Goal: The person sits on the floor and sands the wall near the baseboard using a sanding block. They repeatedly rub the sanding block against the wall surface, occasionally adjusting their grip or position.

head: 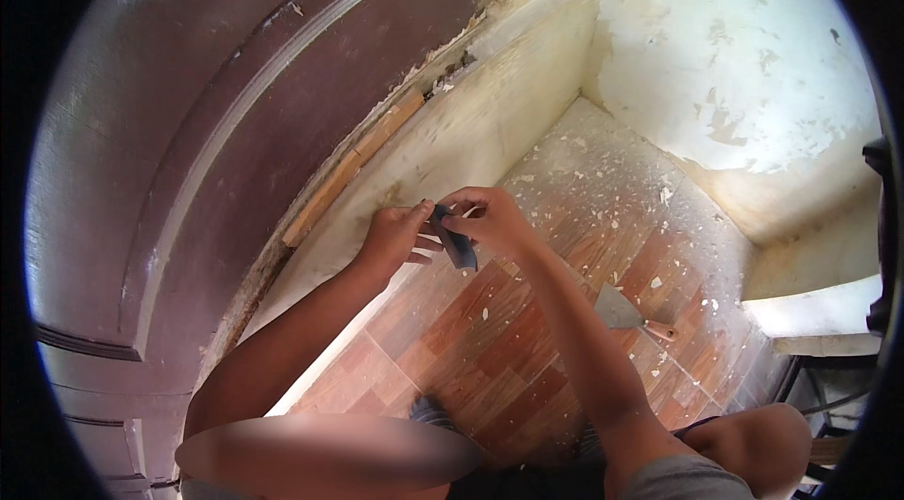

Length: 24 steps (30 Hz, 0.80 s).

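Observation:
Both hands meet in front of me, over the low wall and the floor. A small, curled dark grey strip (458,249), which looks like sandpaper, is held between them. My left hand (394,237) pinches its upper end with thumb and finger, the other fingers spread behind it. On the other side, my right hand (491,221) grips the same strip, thumb lying across it. The strip's lower end hangs free. A putty knife (620,309) with a wide metal blade and wooden handle lies on the floor, right of my right forearm.
Wood-patterned floor tiles (526,394) are scattered with pale paint flakes. A low cream wall (487,115) runs beside a dark brown panelled wooden surface (282,126), with a bare wood strip (353,164) along the joint. Paint is peeling from the far wall (734,76). My bent knee (766,440) is at lower right.

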Tool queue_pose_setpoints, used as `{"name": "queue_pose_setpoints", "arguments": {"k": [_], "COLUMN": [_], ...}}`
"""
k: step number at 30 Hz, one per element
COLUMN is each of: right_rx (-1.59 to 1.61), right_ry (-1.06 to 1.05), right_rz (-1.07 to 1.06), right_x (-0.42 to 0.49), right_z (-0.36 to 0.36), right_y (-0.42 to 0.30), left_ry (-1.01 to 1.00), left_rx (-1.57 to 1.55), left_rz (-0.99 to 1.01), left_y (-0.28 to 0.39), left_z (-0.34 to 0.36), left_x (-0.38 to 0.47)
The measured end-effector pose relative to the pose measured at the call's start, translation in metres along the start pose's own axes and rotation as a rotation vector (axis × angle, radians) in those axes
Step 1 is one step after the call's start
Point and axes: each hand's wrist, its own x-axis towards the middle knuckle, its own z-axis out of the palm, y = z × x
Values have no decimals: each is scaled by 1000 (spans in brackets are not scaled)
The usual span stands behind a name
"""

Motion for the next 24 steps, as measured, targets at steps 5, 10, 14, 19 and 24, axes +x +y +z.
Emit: {"name": "queue_pose_setpoints", "arguments": {"k": [5,10,14,19,24], "right_rx": [111,21,-67,-573,-830], "right_ry": [70,204,-108,-239,-100], "right_rz": [-86,-73,-54,-342,-55], "right_x": [4,13,11,0,1], "right_z": [-8,-5,-1,13,49], "right_y": [-2,2,-1,-4,6], "left_ry": [66,35,64,53,-37], "left_rx": [7,-36,21,1,86], "left_rz": [34,190,261,258,217], "left_y": [-6,-7,-12,-25,-31], "left_z": [4,3,-2,-9,-14], "left_x": [0,-4,-7,-4,2]}}
